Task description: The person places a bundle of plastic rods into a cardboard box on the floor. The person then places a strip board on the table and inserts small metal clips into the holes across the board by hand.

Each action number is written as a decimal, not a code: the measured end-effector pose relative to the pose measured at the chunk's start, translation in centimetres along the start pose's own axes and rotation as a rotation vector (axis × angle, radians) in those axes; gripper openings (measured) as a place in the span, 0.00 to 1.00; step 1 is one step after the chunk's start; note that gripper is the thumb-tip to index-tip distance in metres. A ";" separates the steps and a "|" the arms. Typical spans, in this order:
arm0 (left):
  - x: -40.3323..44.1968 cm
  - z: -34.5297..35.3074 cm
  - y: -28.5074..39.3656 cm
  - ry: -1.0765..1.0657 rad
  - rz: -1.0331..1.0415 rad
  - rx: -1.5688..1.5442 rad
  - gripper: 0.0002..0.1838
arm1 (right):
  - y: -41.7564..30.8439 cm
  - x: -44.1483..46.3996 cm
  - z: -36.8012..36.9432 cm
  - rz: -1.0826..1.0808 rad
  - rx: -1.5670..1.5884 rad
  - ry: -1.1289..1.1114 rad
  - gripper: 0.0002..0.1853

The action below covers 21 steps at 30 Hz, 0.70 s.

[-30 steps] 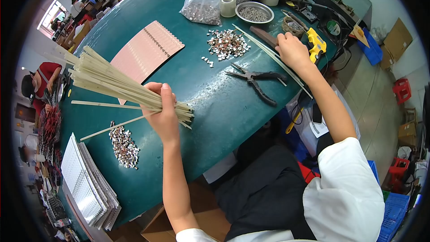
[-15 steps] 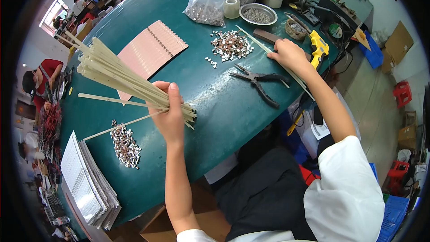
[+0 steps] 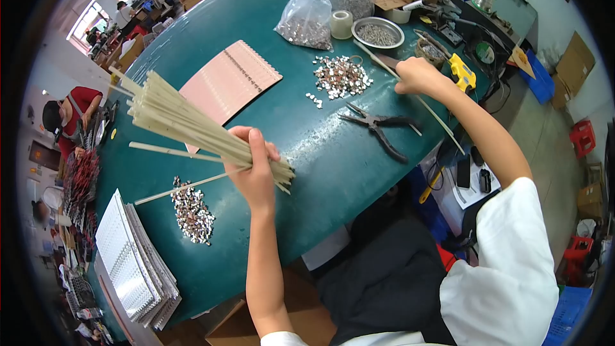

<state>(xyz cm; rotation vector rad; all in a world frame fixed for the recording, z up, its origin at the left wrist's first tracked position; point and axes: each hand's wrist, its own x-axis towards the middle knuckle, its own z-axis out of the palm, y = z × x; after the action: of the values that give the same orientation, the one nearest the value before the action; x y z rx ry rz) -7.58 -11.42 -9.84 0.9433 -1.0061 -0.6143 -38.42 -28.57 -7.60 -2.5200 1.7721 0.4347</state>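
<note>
My left hand [image 3: 255, 170] is wrapped round a thick bundle of thin pale sticks [image 3: 186, 115], which fans out to the upper left; two sticks splay apart from it. My right hand [image 3: 419, 77] is closed on a few pale sticks [image 3: 442, 123] at the right of the table. Black-handled pliers [image 3: 377, 125] lie open just below that hand. Left of it is a pile of small metal pieces [image 3: 343, 77]. A second pile [image 3: 193, 214] lies below the bundle. Behind the bundle rests a pink sheet [image 3: 230, 82] with a toothed edge.
White perforated sheets [image 3: 131, 259] are stacked at the green table's [image 3: 307, 211] left edge. Along the back stand a bag of metal pieces [image 3: 306, 22], a tape roll [image 3: 341, 24] and a metal dish [image 3: 379, 33]. A yellow glue gun [image 3: 462, 72] lies at right. Another person [image 3: 80, 115] works at far left.
My right hand has closed round the sticks at the right and lifted them somewhat off the table. The view has shifted, so the table's things appear lower and further right. The left hand keeps its bundle.
</note>
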 end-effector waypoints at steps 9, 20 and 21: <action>0.3 -0.9 0.0 -0.043 -0.030 -0.123 0.21 | -13.5 -5.5 -9.6 -0.644 0.969 0.496 0.08; 0.1 -0.9 1.8 -0.018 -0.041 -0.002 0.19 | -22.1 -5.7 -4.3 -0.939 1.220 0.498 0.11; 0.0 -0.5 1.8 0.016 -0.018 0.018 0.15 | -21.2 -6.5 -5.1 -0.892 1.224 0.234 0.14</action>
<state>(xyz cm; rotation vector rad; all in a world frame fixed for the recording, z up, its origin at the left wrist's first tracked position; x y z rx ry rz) -7.07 -10.31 -8.37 0.9726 -0.9912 -0.6130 -19.74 -16.11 -3.98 -2.0221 0.4006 -0.7560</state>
